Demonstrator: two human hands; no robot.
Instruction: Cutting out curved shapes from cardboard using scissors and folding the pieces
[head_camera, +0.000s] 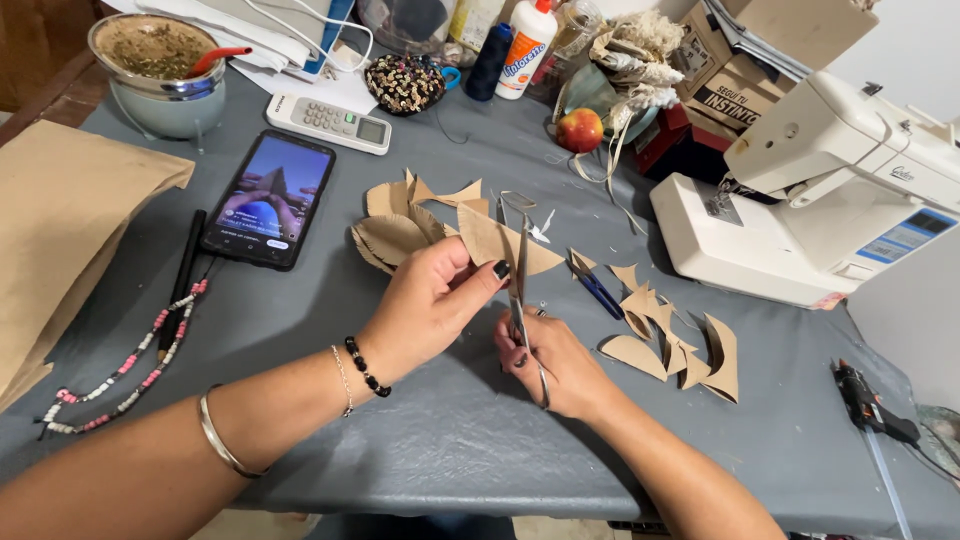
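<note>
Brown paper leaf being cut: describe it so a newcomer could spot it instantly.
Start at the white sewing machine on the grey table, then look left to the two hands at centre. The left hand pinches a tan, pointed, leaf-shaped paper piece against silver scissors in the right hand. It alone is lifted and held; other cutouts lie flat.

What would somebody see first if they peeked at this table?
First, the two hands in the middle: the left hand pinches a brown paper piece while the right hand works metal scissors at it. Around them lie heaps of cut paper shapes, and a phone glows with a video on the left. A big white sewing machine sits at the right edge of the grey table.
</note>
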